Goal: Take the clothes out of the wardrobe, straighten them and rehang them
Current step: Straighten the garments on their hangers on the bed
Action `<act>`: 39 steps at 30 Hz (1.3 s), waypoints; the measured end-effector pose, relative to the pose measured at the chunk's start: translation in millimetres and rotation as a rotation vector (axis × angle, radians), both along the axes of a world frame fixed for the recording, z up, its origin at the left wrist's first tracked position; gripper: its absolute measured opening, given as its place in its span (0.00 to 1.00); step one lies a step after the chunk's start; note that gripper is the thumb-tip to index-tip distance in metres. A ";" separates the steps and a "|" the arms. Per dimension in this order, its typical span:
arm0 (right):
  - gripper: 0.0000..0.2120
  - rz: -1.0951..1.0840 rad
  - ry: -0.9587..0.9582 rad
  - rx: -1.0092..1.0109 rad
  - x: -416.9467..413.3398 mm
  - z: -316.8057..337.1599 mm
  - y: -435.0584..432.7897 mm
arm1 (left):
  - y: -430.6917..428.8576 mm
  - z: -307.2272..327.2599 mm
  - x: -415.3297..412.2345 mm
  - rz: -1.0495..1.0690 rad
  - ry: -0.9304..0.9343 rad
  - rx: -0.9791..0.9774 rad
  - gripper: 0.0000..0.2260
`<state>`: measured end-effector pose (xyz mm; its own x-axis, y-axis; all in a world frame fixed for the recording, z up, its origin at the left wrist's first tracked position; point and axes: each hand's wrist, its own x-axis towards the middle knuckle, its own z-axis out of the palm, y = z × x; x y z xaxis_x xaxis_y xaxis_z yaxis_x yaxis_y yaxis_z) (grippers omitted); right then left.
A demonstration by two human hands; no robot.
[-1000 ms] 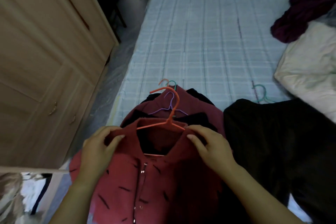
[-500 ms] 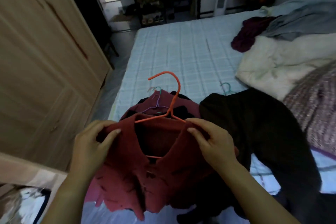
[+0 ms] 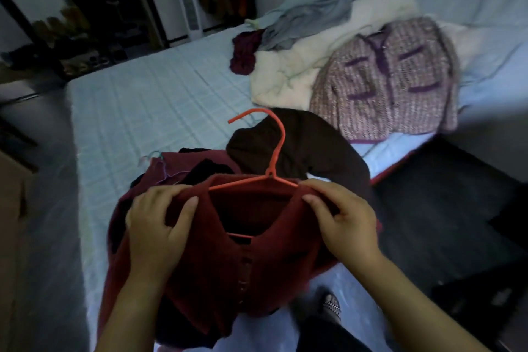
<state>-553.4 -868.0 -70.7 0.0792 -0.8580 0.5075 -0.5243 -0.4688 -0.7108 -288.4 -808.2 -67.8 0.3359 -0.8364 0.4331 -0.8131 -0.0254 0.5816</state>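
Note:
A dark red buttoned cardigan (image 3: 245, 271) hangs on an orange hanger (image 3: 278, 146), lifted above the bed's near edge. My left hand (image 3: 155, 226) grips its left shoulder and my right hand (image 3: 343, 220) grips its right shoulder, thumbs on the front of the fabric. The hanger's hook sticks up between my hands. Under the cardigan, a maroon garment (image 3: 194, 161) with a pale hanger lies on the bed beside a dark brown garment (image 3: 311, 148).
A bed with a pale checked sheet (image 3: 148, 100) fills the middle. On it lie a tweed jacket (image 3: 385, 80), a cream quilt (image 3: 291, 71), a grey garment (image 3: 308, 20) and a purple one (image 3: 243, 54). A shoe rack (image 3: 74, 46) and a tower fan (image 3: 187, 0) stand behind.
Both hands have lifted the cardigan on its hanger off the pile. The view has swung right, away from the wooden wardrobe, bringing the tweed jacket into sight.

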 end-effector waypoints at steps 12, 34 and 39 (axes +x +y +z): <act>0.13 -0.404 0.126 -0.164 -145.6 25.2 -56.7 | -112.5 13.1 -141.9 -0.309 0.243 -0.041 0.15; 0.12 -0.412 -0.036 -0.282 -331.1 63.2 -403.8 | -477.0 37.1 -303.1 -0.360 0.226 -0.085 0.04; 0.10 -0.415 0.020 -0.374 -332.7 98.4 -497.7 | -561.8 64.7 -307.5 -0.307 0.301 -0.217 0.04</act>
<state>-886.0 -1365.7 27.7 -0.2143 -0.5807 0.7854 -0.7305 -0.4386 -0.5235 -595.9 -1370.0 -3.1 0.2244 -0.8179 0.5299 -0.5587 0.3375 0.7575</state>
